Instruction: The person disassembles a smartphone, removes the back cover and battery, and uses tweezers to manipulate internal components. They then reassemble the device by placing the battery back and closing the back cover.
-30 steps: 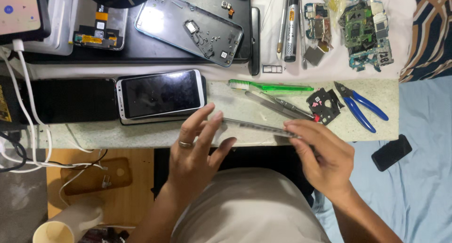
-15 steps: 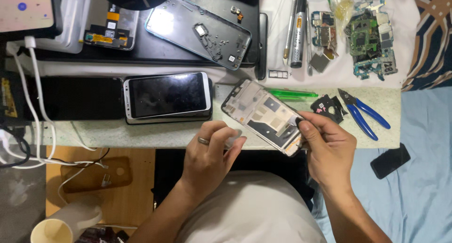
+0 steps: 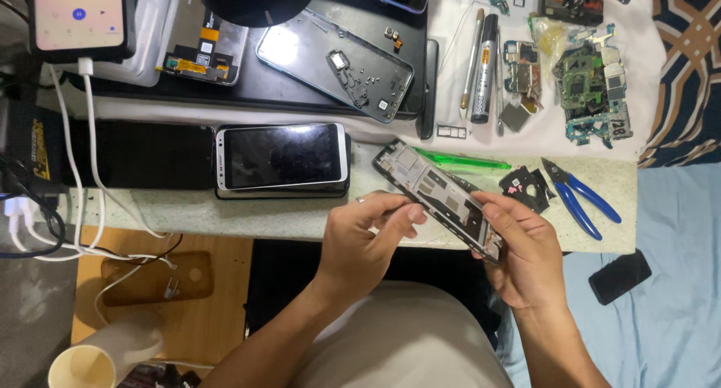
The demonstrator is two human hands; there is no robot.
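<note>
Gripping a stripped phone frame (image 3: 443,200) between them, both hands are working just above the near edge of the speckled worktop (image 3: 225,211). The left hand (image 3: 364,241) is pinching the frame's long near side, its fingers (image 3: 409,214) curled onto the metal and a ring showing on one of them. The right hand (image 3: 526,249) is clasping the frame's lower end, thumb on the open inner face and the other fingers wrapped behind it. The frame is lying tilted, its upper end pointing away from the fingertips toward a green plastic tool (image 3: 462,163) just beyond it. A silver-edged phone (image 3: 282,159) is lying screen up beyond the left fingers. Blue-handled pliers (image 3: 582,200) are resting to the outside of the right fingers, near a small black part (image 3: 526,187). Circuit boards (image 3: 586,87) are sitting well beyond.
</note>
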